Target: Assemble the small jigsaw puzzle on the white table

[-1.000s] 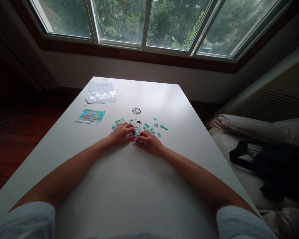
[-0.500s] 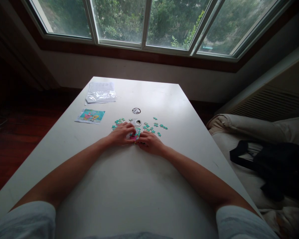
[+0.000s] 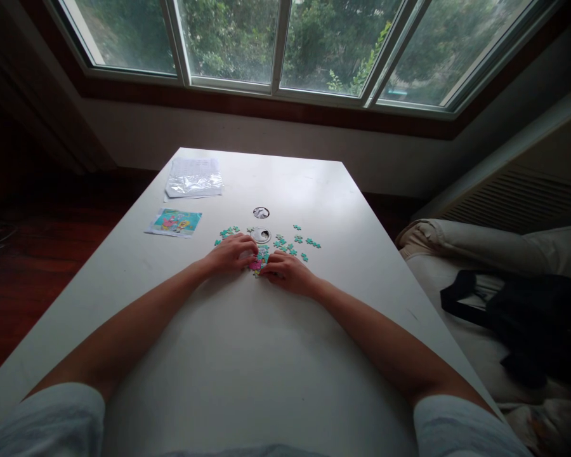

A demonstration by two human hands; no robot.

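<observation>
Pink-and-teal jigsaw patch (image 3: 262,256) looks part-joined! Left hand (image 3: 232,252) and right hand (image 3: 289,273) curl beside it, fingers' hold unclear; knobbed teal cardboard-like pieces (image 3: 298,239) lie loose, right.

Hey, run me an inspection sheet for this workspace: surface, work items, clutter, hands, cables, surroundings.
Surface: white table, a few small dark marks.
Work items: partly joined puzzle section between the hands; loose teal pieces on both sides; printed picture sheet further left.
Clutter: papers with clear plastic at the far left; two round fittings beyond the puzzle section.
Hands: left hand and right hand flank the puzzle section, fingers curled; any grip on a piece is hidden.
Cables: nothing seen on the table.
Surroundings: window ahead; beige sofa with dark fabric item at right.
</observation>
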